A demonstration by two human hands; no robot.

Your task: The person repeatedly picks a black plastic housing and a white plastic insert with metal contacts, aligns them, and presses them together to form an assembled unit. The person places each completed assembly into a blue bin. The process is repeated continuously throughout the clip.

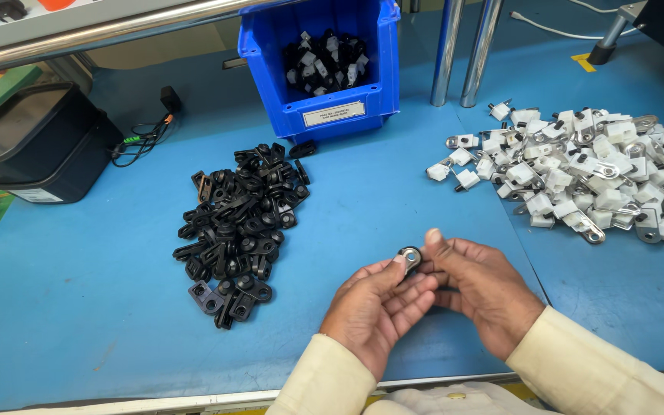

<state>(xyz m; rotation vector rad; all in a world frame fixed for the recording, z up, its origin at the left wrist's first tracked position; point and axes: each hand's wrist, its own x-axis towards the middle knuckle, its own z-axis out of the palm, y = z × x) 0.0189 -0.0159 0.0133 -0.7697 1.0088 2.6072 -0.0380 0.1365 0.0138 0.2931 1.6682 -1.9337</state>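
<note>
Both hands meet low in the middle. The left hand (374,307) and right hand (479,292) pinch one small black part (410,257) between their fingertips. Black pile (240,230) lies at ten o'clock, white pile (585,173) at two, blue bin (324,61) at twelve.

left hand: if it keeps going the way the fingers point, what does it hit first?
The left hand points up and right, at the small black and metal part it pinches with the right hand. Beyond that lies bare blue table, then probably the white-part pile; depth unclear.
</note>
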